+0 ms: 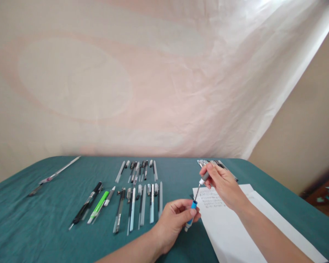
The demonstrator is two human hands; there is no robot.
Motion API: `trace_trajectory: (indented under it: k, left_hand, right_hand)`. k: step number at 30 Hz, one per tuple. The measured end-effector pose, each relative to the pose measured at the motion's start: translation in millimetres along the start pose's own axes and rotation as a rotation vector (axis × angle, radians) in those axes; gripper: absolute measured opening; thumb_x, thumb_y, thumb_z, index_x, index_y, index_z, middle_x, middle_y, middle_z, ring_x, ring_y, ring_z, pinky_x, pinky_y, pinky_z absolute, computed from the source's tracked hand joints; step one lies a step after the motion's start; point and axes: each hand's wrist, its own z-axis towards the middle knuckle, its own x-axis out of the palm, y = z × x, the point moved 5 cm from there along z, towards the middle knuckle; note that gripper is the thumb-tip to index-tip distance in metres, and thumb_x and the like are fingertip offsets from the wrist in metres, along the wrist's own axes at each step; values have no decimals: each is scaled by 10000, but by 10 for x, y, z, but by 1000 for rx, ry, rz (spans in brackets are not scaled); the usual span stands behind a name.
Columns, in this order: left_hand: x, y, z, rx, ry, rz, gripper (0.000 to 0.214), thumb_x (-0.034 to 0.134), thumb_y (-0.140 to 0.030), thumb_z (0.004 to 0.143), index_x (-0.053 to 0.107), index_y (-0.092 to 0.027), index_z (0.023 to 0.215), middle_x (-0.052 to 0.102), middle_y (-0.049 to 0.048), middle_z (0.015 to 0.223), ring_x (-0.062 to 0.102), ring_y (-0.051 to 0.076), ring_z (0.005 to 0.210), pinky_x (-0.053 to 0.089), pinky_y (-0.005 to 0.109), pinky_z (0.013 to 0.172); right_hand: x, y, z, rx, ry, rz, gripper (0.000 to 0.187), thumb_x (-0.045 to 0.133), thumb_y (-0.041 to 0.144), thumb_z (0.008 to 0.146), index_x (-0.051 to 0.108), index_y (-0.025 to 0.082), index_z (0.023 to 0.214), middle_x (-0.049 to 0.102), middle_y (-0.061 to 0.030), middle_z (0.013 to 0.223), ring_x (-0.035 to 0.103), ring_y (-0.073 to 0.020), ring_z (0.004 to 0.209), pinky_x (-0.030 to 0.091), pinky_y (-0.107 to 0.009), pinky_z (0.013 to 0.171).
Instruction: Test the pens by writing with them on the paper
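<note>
My left hand (178, 217) is closed around a short blue pen barrel (194, 205), tilted, with a pale end sticking out below the fingers. Pinched in my right hand (219, 182) is a grey-and-white pen part (204, 178) with a thin dark rod (197, 192) extending from it. The rod slants down to the upper mouth of the blue barrel; I cannot tell how far inside its tip is. Both hands are raised above the table, near the left edge of a written sheet of paper (224, 226).
On the green tablecloth (57, 237), disassembled pens (142, 208) lie in rows left of my hands. A green pen (100, 204), a black pen (87, 202) and a long clear pen (61, 171) lie further left. More pens (222, 165) sit behind my right hand.
</note>
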Motion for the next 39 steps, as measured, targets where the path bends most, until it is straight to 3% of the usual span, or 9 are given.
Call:
trace_trajectory:
  k: [10, 20, 30, 39]
  left_hand:
    - [-19, -12, 10, -38, -71, -79, 297, 742, -272, 618, 672, -118, 862, 644, 85, 817, 587, 153, 737, 421, 298, 752]
    - [-28, -19, 18, -63, -76, -132, 320, 739, -285, 622, 678, -135, 898, 649, 87, 878, 588, 136, 746, 432, 270, 751]
    - [-19, -15, 9, -52, -59, -44, 336, 718, -321, 641, 683, -122, 910, 639, 90, 852, 571, 133, 730, 423, 264, 745]
    - [-17, 11, 15, -66, -20, -57, 274, 669, -304, 706, 672, -120, 910, 632, 68, 809, 571, 109, 713, 432, 235, 726]
  right_hand:
    - [285, -136, -63, 114, 305, -44, 407, 418, 502, 826, 586, 137, 764, 507, 3, 610, 450, -84, 509, 348, -221, 490]
    - [252, -190, -98, 252, 516, 55, 291, 597, 394, 742, 562, 151, 898, 575, -10, 757, 525, -109, 674, 419, -253, 652]
    - [230, -161, -91, 130, 589, -115, 252, 547, 376, 781, 560, 144, 877, 544, 4, 691, 493, -106, 632, 406, -243, 611]
    - [225, -190, -76, 134, 570, -124, 242, 558, 366, 777, 571, 134, 845, 547, 7, 661, 486, -93, 579, 393, -220, 555]
